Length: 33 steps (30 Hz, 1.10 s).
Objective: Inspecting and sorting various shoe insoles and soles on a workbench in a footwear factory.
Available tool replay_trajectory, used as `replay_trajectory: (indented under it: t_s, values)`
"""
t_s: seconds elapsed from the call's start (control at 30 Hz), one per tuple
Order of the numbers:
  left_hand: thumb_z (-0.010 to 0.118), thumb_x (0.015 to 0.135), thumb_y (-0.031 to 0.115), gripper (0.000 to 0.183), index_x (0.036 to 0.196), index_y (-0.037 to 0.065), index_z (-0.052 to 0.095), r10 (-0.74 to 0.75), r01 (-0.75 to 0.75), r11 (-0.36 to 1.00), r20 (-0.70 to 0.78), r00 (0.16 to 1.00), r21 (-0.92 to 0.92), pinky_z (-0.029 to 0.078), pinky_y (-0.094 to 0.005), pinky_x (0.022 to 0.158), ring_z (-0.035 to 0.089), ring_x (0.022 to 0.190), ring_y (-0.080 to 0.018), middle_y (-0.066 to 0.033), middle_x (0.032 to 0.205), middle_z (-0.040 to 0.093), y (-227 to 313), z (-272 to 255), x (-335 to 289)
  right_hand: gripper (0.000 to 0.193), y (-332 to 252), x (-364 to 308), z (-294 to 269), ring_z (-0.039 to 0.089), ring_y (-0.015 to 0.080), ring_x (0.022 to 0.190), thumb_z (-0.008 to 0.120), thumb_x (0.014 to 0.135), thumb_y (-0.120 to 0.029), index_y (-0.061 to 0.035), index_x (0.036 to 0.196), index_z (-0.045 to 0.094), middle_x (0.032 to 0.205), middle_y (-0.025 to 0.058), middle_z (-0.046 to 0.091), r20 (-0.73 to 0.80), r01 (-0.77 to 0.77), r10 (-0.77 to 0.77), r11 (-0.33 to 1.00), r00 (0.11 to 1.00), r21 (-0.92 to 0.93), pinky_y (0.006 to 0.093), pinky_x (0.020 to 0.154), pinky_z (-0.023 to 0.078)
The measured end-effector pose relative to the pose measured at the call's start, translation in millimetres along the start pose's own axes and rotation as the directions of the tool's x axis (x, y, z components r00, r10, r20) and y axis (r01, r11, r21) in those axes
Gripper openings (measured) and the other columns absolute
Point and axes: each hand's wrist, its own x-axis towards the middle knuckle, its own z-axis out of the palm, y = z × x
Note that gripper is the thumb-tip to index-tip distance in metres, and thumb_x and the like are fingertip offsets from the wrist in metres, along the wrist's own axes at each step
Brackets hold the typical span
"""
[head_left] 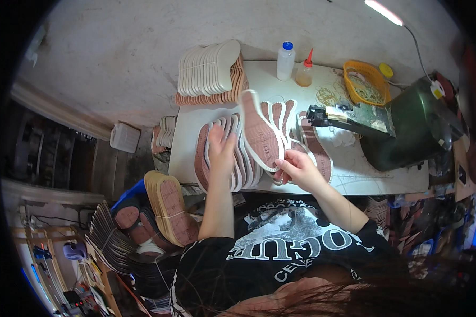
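Note:
Upright in front of me is a shoe sole (263, 138), pinkish-brown with a white rim. My right hand (299, 170) pinches its lower end between thumb and fingers. My left hand (222, 147), slightly blurred, is open with its fingers apart, over a fanned row of similar soles (242, 168) on the white table. Whether it touches them I cannot tell. Behind the held sole stand more white-rimmed soles (290, 112). Just right of my right hand, another pinkish-brown sole (322, 150) lies on the table.
Stacked pale and brown soles (203, 68) sit at the back left of the table (259, 74). Farther right are a blue-capped bottle (285, 62), a red-tipped bottle (304, 73) and a yellow basket (351, 67). A dark green machine (407, 129) occupies the right. Bundled soles (169, 211) stand at lower left.

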Motion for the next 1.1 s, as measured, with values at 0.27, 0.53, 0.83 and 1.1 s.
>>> replay_trajectory:
  t_s: [0.27,0.53,0.83,1.1]
  values:
    - [0.057,0.086,0.042,0.064,0.129,-0.003,0.043,-0.221,0.303,0.549,-0.214,0.951,0.779,0.030,-0.0439,0.105,0.035,0.128,-0.0394,-0.0248,0.135,0.042,-40,-83,6,0.022,22,3,-1,0.054,0.0071,0.051,0.058,0.092,-0.019,-0.0032,0.078,0.050,0.061,0.0035,0.059,-0.234,0.022,-0.042,0.996,0.971,-0.088,0.0209,0.044,0.040]
    - [0.076,0.069,0.031,0.085,0.135,-0.001,0.032,-0.039,0.215,0.741,-0.278,0.960,0.636,0.041,-0.0436,0.096,0.049,0.113,-0.0426,-0.0275,0.128,0.041,-10,-83,3,0.027,32,-5,-6,0.045,0.0050,0.052,0.061,0.090,-0.022,-0.0011,0.073,0.056,0.056,-0.0022,0.051,-0.230,-0.020,-0.039,0.969,0.972,-0.247,0.0221,0.047,0.034]
    - [0.084,0.065,0.019,0.097,0.141,0.004,0.026,0.081,-0.077,0.997,0.166,0.983,-0.032,0.042,-0.0327,0.095,0.052,0.110,-0.0224,-0.0112,0.117,0.048,73,-16,-10,0.019,8,-35,-18,0.056,0.0064,0.069,0.063,0.089,-0.018,0.0006,0.086,0.060,0.073,0.0008,0.060,-0.107,0.064,-0.073,0.994,0.992,-0.090,0.0218,0.064,0.045]
    - [0.073,0.080,0.037,0.073,0.127,-0.005,0.037,0.111,0.077,0.921,0.449,0.886,-0.381,0.045,-0.0292,0.090,0.056,0.102,-0.0149,-0.0091,0.110,0.058,69,55,-44,0.046,-21,-34,-8,0.053,0.0160,0.105,0.066,0.082,-0.007,0.0021,0.121,0.045,0.111,0.0090,0.053,-0.168,0.296,-0.345,0.920,0.924,-0.257,0.0291,0.089,0.043]
